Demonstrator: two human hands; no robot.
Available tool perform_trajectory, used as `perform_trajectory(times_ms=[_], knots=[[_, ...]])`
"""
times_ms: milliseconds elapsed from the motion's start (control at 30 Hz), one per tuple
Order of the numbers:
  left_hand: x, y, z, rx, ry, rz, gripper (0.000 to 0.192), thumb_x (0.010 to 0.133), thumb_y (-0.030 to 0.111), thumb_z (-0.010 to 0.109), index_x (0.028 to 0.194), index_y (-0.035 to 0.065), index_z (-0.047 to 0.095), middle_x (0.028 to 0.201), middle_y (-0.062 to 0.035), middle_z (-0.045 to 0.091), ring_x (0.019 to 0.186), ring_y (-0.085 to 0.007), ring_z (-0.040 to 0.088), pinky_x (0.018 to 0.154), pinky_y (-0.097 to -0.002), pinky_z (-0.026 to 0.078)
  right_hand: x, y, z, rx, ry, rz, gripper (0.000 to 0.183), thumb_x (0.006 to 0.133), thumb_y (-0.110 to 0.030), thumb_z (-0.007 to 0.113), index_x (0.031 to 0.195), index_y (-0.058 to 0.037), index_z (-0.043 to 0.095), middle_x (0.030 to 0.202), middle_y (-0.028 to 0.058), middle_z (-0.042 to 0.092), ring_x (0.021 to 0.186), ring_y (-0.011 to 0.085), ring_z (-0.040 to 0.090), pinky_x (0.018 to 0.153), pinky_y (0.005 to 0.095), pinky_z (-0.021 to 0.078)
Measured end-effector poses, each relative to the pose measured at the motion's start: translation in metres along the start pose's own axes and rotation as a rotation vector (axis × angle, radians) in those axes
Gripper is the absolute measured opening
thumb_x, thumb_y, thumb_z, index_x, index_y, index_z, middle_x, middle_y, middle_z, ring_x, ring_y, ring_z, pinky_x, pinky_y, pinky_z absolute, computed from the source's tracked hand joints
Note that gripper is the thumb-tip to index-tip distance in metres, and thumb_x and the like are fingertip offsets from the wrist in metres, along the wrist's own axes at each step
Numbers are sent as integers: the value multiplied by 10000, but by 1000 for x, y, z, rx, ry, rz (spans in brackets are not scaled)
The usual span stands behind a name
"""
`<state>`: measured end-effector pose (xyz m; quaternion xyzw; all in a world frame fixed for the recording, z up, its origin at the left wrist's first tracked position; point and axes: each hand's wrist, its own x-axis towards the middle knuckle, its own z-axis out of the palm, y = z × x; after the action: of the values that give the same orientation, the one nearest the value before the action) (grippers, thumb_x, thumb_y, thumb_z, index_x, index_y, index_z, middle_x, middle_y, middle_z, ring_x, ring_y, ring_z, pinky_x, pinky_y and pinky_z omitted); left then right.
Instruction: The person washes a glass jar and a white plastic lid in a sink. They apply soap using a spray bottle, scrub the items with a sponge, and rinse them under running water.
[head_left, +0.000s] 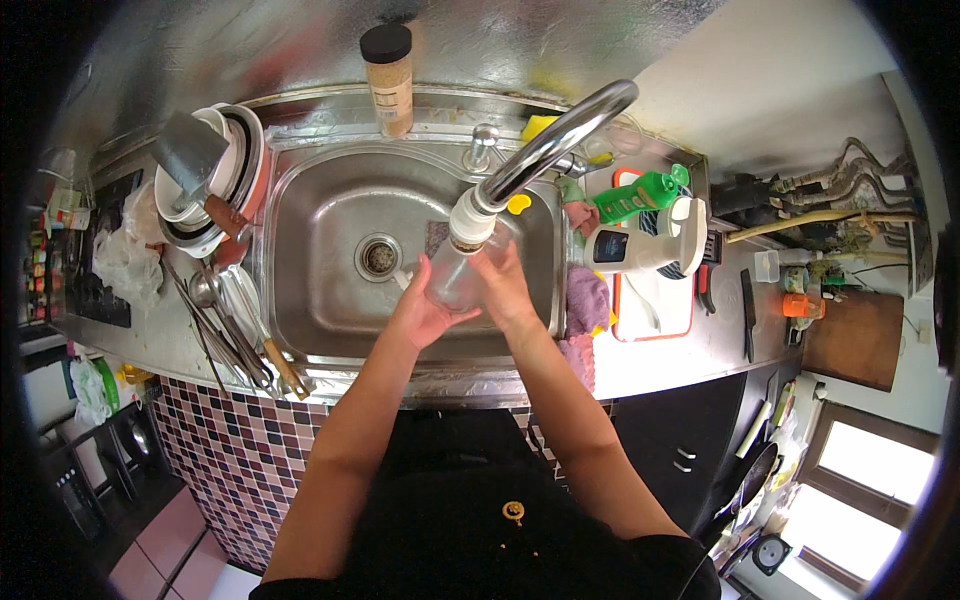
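Both my hands are around a clear, see-through container (452, 279) under the tap's white nozzle (472, 219), above the steel sink basin (322, 225). My left hand (421, 313) cups its left side and underside, fingers spread beneath. Against the right side rests my right hand (507, 289), with the thumb on the near face. The nozzle partly covers the container's top, so I cannot tell what kind of vessel it is. A small white piece (403, 280) shows beside my left hand. The drain (378, 257) lies to the left.
The curved chrome faucet (562, 142) arches overhead. Stacked bowls (251, 161) and several utensils (232, 315) sit left. On the right are a green detergent bottle (637, 196), a white spray bottle (630, 249), cloths (587, 300) and a knife (748, 315). A black-lidded jar (390, 82) stands behind.
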<state>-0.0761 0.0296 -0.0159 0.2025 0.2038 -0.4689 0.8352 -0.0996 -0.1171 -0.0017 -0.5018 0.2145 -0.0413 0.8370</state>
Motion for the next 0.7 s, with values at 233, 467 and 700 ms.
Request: perform_trajectory(times_ms=[233,467,700], knots=[[-8,-8,-11,-56,93,84,574,901,500,578,1332,160,415,1269,-123,481,1162,-301,488,963,-548,406,-50,-47,-54,-1326,173,-515,451,775,-207,750,1163,-35,597,1127,163,594,1034,376,559,910,419,447],[-10,-1,-8,-150,222,109,480,863,436,667,1203,146,489,1178,-92,542,1050,-248,543,906,-495,438,-90,-64,-133,-1643,430,-502,365,651,-35,749,991,-22,619,1002,140,601,945,334,536,847,432,435],[-12,2,-3,27,441,203,466,844,369,693,1209,159,493,1111,-81,563,979,-245,561,882,-486,461,-67,-71,-57,-422,215,-189,135,877,-77,642,977,-21,571,983,45,584,879,117,516,766,251,434]])
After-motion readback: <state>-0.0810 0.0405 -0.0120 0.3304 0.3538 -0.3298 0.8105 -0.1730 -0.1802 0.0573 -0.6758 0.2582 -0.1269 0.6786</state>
